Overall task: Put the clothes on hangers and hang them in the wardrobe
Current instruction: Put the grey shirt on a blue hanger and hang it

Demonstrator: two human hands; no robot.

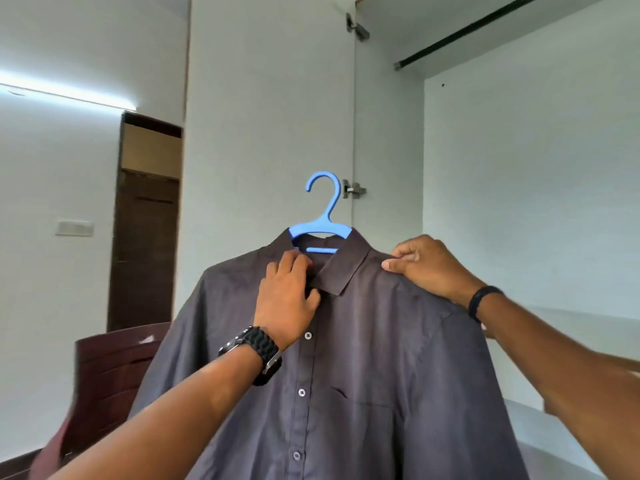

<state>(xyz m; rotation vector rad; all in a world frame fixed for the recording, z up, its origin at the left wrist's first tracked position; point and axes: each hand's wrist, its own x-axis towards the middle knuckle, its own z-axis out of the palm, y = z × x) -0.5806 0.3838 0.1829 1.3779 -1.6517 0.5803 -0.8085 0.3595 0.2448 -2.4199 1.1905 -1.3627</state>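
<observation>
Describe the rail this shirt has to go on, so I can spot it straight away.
Start at the open wardrobe, the pale recess filling the right side of the view. Near its top a thin dark rail runs on a slant toward the upper right, above and right of the blue hanger inside the shirt. It is the only dark bar there, bare, with a metal end cap.

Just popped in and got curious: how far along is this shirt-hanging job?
Done: the dark shirt already sits on the blue hanger, its hook free above the collar. In hand: the left hand grips the front at the collar and the right hand pinches the shoulder. Left: hooking it onto the wardrobe rail, which shows nothing hanging on it. Other clothes aren't in view.
</observation>
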